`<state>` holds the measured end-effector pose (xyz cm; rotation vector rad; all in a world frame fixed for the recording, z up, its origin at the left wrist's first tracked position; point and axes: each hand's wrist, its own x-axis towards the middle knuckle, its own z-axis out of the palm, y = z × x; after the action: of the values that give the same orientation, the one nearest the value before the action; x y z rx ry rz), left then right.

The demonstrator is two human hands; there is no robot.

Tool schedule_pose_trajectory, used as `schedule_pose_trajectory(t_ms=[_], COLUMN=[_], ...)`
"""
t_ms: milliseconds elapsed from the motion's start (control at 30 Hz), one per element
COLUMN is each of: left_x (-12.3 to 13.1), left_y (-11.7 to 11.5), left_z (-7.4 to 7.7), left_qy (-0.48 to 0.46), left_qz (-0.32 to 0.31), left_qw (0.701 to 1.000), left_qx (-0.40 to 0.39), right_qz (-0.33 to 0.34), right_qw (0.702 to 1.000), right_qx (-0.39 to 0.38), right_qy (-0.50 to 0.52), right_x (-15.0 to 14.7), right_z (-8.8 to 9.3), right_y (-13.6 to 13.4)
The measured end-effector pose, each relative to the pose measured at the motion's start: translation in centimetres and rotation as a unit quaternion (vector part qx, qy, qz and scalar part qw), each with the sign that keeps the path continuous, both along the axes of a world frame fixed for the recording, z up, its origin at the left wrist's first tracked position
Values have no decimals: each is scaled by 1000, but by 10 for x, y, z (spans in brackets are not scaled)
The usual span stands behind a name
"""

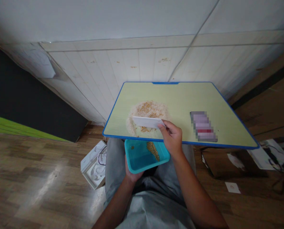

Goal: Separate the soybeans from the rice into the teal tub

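My right hand (172, 136) pinches the right end of a flat white card (145, 122), held on edge over the pale green tabletop (180, 95). Around and behind the card spreads a patch of white rice-like grains (159, 109) mixed with yellow beans (143, 108). Below the table's front edge, my left hand (131, 173) grips a turquoise plastic tub (139, 168) from beneath, its fingers mostly hidden. A small heap of yellowish beans (152, 150) lies in the right part of the tub, and a few more sit at its left.
A pixelated phone-like item (203, 126) lies on the right of the table, which has a raised blue rim (234, 113). An open white box (94, 165) with cables stands on the floor at left. A white wall panel (132, 63) rises directly behind the table.
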<state>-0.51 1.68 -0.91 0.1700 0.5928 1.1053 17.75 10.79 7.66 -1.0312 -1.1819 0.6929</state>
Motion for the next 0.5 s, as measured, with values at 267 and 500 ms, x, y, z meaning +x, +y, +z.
schedule_pose_trajectory(t_ms=[267, 500], left_x=[-2, -1], left_y=[-2, -1], left_z=[-15, -15], left_qy=[-63, -78], left_qz=[-3, 7], left_qw=[997, 996], left_qx=[-38, -44], right_qz=[33, 36], right_qw=[999, 999], right_qx=[-1, -9], right_qy=[2, 9], right_x=[-2, -1], right_z=[1, 2], right_y=[1, 1])
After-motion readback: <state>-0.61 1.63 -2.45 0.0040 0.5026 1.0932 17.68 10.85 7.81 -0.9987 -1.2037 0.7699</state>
